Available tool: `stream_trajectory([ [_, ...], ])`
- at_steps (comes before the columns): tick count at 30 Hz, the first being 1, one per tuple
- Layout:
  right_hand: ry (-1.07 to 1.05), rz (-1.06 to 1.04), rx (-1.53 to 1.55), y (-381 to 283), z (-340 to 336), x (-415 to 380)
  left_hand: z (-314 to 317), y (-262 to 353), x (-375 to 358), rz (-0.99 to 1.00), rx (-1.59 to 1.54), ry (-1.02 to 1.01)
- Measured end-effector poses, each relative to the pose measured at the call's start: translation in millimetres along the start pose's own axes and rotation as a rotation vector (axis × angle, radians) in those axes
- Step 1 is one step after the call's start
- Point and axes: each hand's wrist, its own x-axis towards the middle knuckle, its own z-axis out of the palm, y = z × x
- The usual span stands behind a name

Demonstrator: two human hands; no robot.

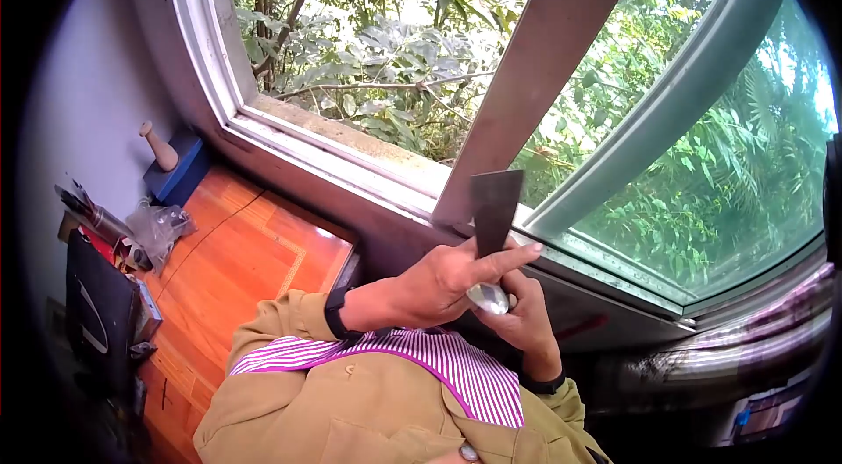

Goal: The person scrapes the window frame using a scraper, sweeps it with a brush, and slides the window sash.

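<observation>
My left hand [434,286] is closed around the lower part of a dark flat-bladed scraper [496,208], with its blade pointing up and one finger stretched out to the right. Just right of it and a little lower, my right hand [526,315] has its fingers curled round a shiny, spoon-like metal piece [488,298]. The two hands are close together in front of the window ledge. Their overlap hides the scraper's handle and most of what the right hand holds.
An open window [333,161] with a wide frame post [544,69] stands ahead. At left, a wooden table [232,262] bears a blue box [178,170], a wooden pestle-like piece [158,146], a plastic bag [160,232] and a black bag [98,306]. Striped fabric [754,350] lies at right.
</observation>
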Motion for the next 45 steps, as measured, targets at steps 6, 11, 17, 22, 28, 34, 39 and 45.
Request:
stream_trajectory([
  [6, 0.404, 0.019, 0.275, -6, -32, -42, -79, -1, 14, 0.015, -0.066, 0.164],
  [11, 0.714, -0.113, 0.164, 12, -79, -84, -133, -56, 79, -0.386, -0.117, 0.112],
  [17, 0.901, -0.056, 0.157, 12, -115, -118, -117, -154, 113, -0.380, -0.340, 0.073],
  [22, 0.992, -0.083, 0.133, 9, -112, -118, -73, -131, 190, -0.351, -0.446, -0.339],
  [28, 1.187, -0.052, 0.086, -1, -86, -108, -20, -166, 239, -0.319, -0.810, -0.840],
  [34, 1.331, 0.006, 0.075, -19, -63, -120, 40, -206, 220, -0.563, -1.108, -0.773],
  [39, 1.378, -0.009, 0.011, -27, -42, -129, 67, -201, 209, -0.472, -1.049, -0.671],
  [45, 1.344, -0.022, 0.067, -34, -21, -123, 46, -179, 191, -0.707, -1.068, -0.485],
])
